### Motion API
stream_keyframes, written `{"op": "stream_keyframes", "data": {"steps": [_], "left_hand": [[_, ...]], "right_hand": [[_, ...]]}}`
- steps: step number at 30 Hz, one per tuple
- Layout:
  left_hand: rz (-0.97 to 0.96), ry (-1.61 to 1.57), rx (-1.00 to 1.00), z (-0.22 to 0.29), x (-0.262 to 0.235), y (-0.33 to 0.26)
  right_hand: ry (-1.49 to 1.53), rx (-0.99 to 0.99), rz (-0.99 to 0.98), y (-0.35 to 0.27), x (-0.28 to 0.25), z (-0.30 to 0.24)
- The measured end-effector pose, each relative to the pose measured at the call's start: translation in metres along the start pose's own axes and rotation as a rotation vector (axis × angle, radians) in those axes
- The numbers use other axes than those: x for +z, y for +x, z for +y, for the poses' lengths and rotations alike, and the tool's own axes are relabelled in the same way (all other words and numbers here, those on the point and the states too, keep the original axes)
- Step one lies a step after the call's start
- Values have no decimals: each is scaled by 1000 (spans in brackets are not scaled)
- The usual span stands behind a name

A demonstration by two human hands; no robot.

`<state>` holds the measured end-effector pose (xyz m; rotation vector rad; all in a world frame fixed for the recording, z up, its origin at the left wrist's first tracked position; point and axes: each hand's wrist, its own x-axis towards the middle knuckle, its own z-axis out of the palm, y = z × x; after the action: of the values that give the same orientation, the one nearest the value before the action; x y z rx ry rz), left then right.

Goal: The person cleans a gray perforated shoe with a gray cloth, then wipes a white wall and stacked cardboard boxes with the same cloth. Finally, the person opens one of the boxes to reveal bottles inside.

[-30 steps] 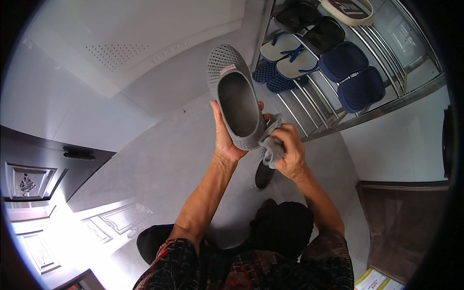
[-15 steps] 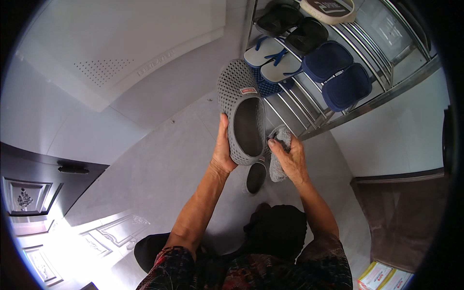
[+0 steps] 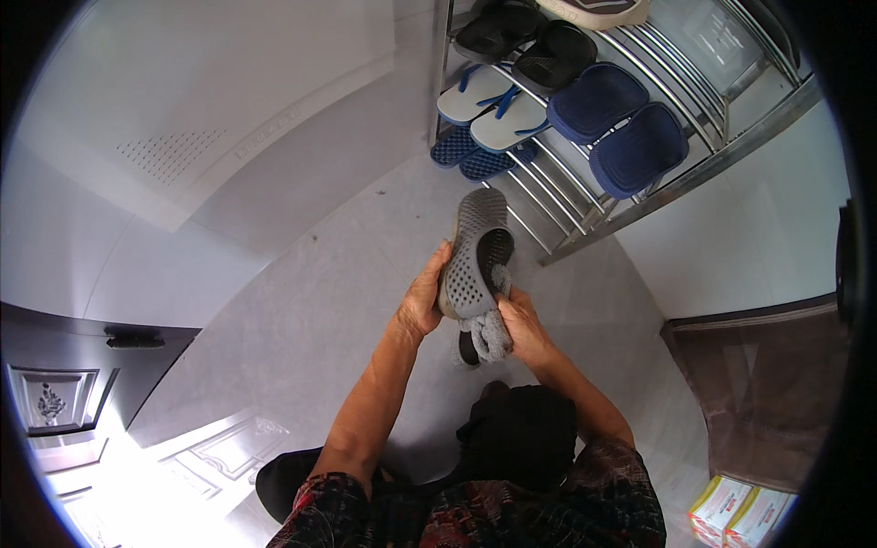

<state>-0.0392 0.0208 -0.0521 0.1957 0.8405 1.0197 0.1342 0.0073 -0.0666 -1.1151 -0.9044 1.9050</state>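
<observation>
- Grey, hole-patterned shoe [image 3: 468, 278], tilted in the air between both hands; probably light, bendy and not fragile, best gripped around heel and sole.
- Left hand [image 3: 424, 301] wrapped round its side, some fingers hidden.
- Right hand [image 3: 523, 324] closed on a soft, floppy grey cloth [image 3: 491, 338] against the heel end.
- Another shoe [image 3: 469, 349] below on the floor [image 3: 311, 338], partly hidden.
- Beyond, a metal rack [image 3: 690, 172] with slippers [image 3: 638, 151].

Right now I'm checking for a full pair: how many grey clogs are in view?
2: a perforated grey clog in the left hand, and another grey clog on the floor below, partly hidden behind the grey cloth in the right hand.
</observation>
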Motion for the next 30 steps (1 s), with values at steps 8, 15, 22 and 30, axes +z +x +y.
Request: {"op": "stream_keyframes", "data": {"steps": [8, 15, 22, 30], "left_hand": [[222, 227, 49, 1, -13, 3], [259, 227, 95, 8, -6, 2], [277, 178, 150, 10, -6, 4], [405, 120, 247, 15, -12, 9]], "right_hand": [[-58, -34, 348, 60, -38, 12], [-195, -193, 527, 101, -71, 25], [-271, -153, 538, 113, -67, 9], [-306, -123, 169, 8, -14, -14]]}}
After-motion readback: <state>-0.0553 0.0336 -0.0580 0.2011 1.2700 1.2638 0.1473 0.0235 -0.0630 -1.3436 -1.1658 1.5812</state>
